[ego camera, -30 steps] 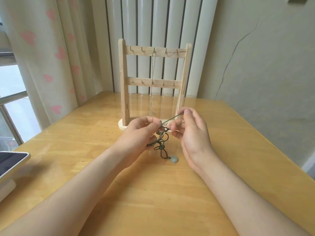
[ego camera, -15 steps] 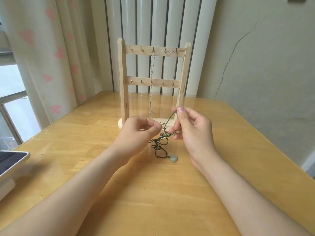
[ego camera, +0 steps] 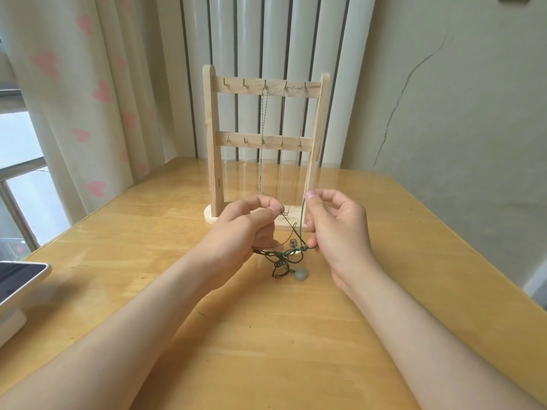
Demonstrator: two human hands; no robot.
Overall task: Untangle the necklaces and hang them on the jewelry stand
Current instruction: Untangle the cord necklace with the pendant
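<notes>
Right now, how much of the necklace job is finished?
Partly. Done: thin silver chains already hang from the top hooks of the jewelry stand. In hand: the left hand and right hand each pinch the green cords, knotted above the pale pendant. Left: free that knot and hang the cords on the free hooks.

Glossy varnished wood table point(ego camera: 266, 335); matt bare-wood stand point(ego camera: 213, 143); thin metal chains point(ego camera: 262, 137); woven green cord point(ego camera: 302, 220).

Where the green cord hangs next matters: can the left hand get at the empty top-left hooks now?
Probably yes: nothing stands between the left hand and those hooks, though it is busy pinching the tangled cord.
</notes>
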